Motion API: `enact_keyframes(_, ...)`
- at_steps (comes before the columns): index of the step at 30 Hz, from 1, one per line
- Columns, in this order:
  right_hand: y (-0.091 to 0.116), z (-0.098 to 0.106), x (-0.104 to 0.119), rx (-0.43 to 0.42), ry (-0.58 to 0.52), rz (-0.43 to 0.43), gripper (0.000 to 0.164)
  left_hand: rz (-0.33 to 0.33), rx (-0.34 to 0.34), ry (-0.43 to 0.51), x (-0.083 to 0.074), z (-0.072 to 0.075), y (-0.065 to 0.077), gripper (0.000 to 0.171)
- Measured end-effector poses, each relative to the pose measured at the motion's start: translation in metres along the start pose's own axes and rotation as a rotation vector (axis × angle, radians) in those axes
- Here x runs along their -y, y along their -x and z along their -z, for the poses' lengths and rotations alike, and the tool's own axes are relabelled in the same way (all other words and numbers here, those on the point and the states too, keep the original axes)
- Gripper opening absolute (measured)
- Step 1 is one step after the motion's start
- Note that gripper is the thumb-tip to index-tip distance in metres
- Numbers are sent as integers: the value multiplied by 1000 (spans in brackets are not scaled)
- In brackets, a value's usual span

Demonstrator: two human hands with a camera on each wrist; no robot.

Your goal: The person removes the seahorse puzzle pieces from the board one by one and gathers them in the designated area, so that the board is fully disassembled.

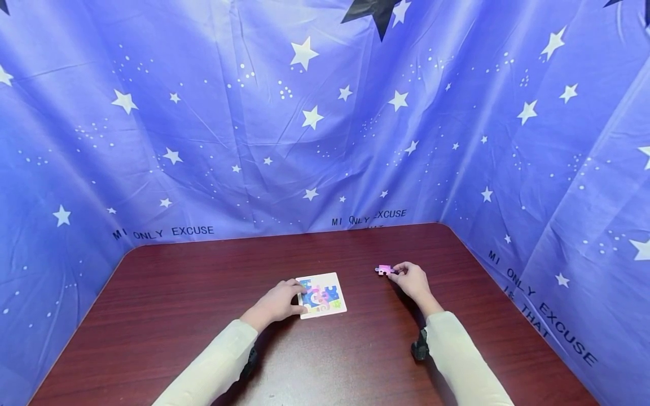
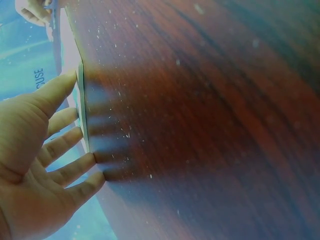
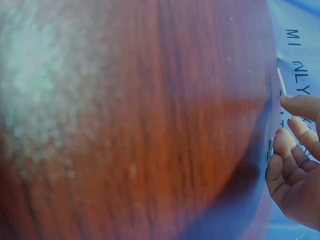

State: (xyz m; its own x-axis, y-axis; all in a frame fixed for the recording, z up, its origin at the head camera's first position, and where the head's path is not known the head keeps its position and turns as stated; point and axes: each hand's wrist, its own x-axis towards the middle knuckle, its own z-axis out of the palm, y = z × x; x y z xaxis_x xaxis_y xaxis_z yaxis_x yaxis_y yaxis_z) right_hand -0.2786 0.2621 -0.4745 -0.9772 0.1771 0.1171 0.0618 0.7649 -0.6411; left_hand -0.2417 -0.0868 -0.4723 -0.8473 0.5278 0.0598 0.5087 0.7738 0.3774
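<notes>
My right hand [image 1: 412, 280] pinches a pink puzzle piece [image 1: 384, 270] by one end, the rest jutting left of my fingers. A light, level pinch should keep its tabs free. Just right of my other fingers lies a white-bordered puzzle tray [image 1: 321, 278] holding picture pieces; gentle, steady pressure at its edge seems wise. My left hand [image 1: 276, 303] is spread, fingers loosely extended along that edge, thumb nearest me. Both forearms reach forward over the tabletop [image 1: 355, 361].

I'm counting one left hand [image 1: 276, 303] and one right hand [image 1: 413, 282], one puzzle board [image 1: 319, 279], one loose puzzle piece [image 1: 384, 269], one table [image 1: 350, 355], two sleeves [image 1: 464, 358] and two black wrist devices [image 1: 420, 347].
</notes>
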Motion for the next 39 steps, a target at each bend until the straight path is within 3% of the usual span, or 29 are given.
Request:
enact_keyframes(23,-7,-1,-11,-5,-38,-34,30,15,3,7,-2,3,2,44)
enact_keyframes(39,-10,0,-11,21,-4,-60,31,22,11,-1,0,-1,1,44)
